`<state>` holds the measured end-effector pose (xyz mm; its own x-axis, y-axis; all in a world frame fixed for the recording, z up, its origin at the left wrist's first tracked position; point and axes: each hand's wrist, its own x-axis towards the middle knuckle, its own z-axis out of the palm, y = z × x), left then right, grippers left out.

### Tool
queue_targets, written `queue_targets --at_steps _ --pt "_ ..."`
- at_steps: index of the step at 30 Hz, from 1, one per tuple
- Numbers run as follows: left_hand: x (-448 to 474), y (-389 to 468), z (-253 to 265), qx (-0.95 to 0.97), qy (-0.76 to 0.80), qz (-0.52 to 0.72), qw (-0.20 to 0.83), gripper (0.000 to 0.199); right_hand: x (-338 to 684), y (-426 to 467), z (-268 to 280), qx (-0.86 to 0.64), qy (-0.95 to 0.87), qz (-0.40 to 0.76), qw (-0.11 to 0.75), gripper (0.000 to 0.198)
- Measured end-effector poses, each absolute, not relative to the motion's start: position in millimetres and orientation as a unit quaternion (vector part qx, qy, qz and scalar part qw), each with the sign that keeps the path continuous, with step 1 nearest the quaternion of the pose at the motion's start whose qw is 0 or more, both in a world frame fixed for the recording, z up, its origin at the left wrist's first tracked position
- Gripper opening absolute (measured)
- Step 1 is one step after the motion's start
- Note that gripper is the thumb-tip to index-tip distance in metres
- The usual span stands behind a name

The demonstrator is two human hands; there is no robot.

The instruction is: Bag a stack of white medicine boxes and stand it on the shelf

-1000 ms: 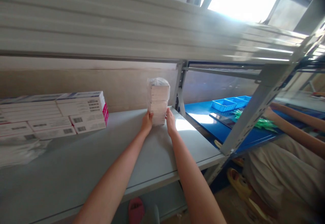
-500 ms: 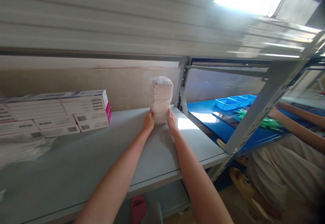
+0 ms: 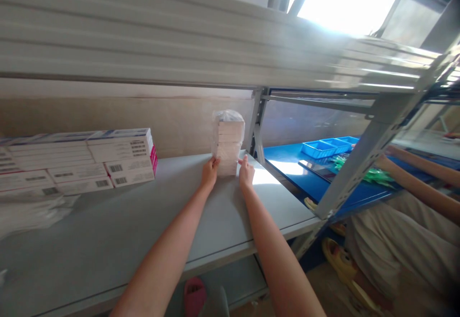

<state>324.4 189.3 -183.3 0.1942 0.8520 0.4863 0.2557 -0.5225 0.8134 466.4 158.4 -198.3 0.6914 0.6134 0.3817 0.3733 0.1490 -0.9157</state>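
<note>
A plastic-wrapped stack of white boxes (image 3: 228,137) stands upright at the back right of the grey shelf (image 3: 108,240), against the wall. My left hand (image 3: 209,172) presses on its lower left side. My right hand (image 3: 246,174) sits at its lower right corner, fingers lightly touching the wrap. Both arms reach far in under the upper shelf.
Stacks of white and pink cartons (image 3: 77,161) lie at the shelf's left, with crumpled plastic (image 3: 32,211) in front. A shelf post (image 3: 257,128) stands right of the bundle. Another person's arms (image 3: 417,180) reach over a blue table (image 3: 309,178) with blue trays (image 3: 328,145).
My right hand has slipped off the stack's side down to its lower corner. The stack and my left hand have stayed in place.
</note>
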Motion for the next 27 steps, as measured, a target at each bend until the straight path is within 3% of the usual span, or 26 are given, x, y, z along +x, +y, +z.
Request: queue_targets --at_steps 5,17,23,27 --pt "326 187 -182 0.706 0.398 0.507 0.293 0.031 454 147 -186 -0.680 -0.388 0.033 0.621 0.079" --pt "329 180 -183 0.721 0.387 0.498 0.287 0.039 453 139 -176 -0.705 -0.367 0.034 0.606 0.075" --pt "330 162 -169 0.659 0.434 0.597 0.142 0.073 443 136 -161 -0.623 -0.374 -0.109 0.679 0.061" --pt "333 152 -158 0.718 0.323 0.606 0.112 0.066 432 130 -150 -0.588 -0.481 -0.119 0.639 0.057"
